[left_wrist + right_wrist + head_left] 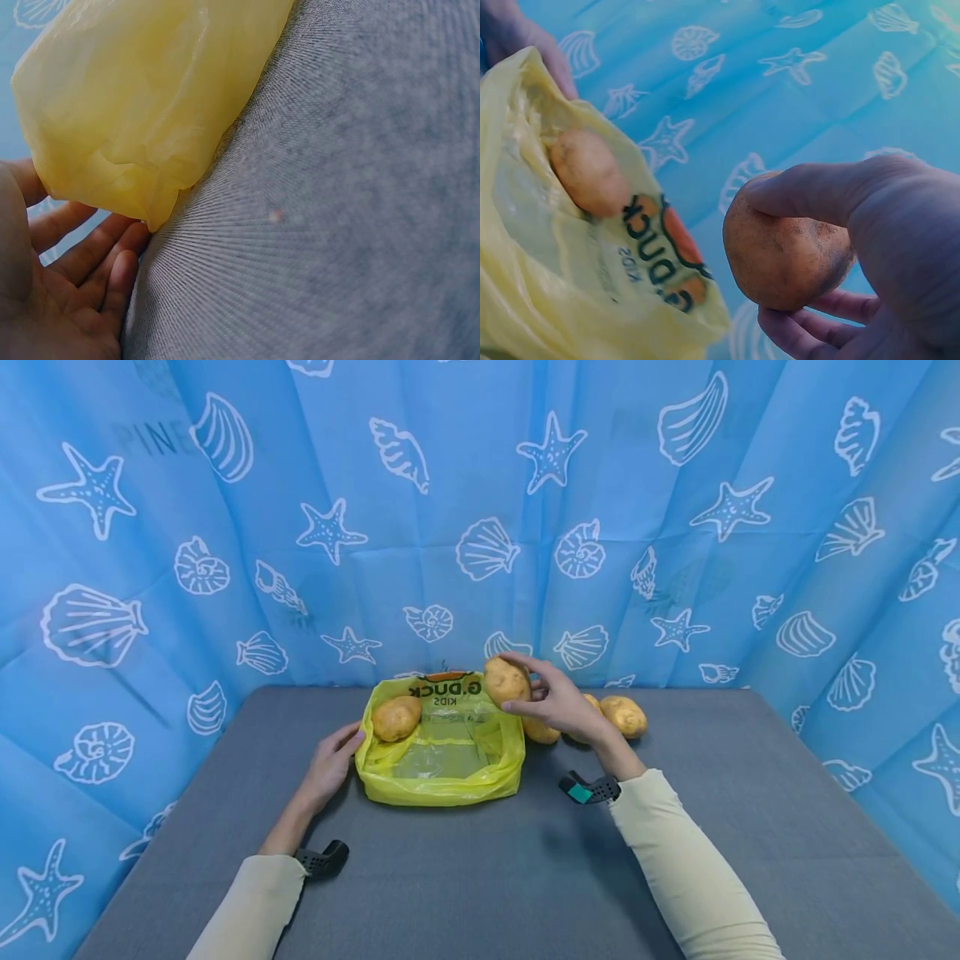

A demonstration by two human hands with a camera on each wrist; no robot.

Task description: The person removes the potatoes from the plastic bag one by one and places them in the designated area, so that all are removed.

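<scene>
Head view: one potato [397, 718] sits in yellow bag [442, 792] near table [450, 877] far edge, right hand [561, 697] grips second potato [506, 682] by bag's far-right corner, left hand [333, 758] rests relaxed against its left side, at least three loose potatoes [625, 717] apparently left.

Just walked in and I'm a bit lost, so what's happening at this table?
A person holds a potato in the right hand, raised near the far right corner of an open yellow plastic bag. The left hand touches the bag's left side. One potato already lies inside, toward the left, and more potatoes lie on the gray table to the right of the bag.
</scene>
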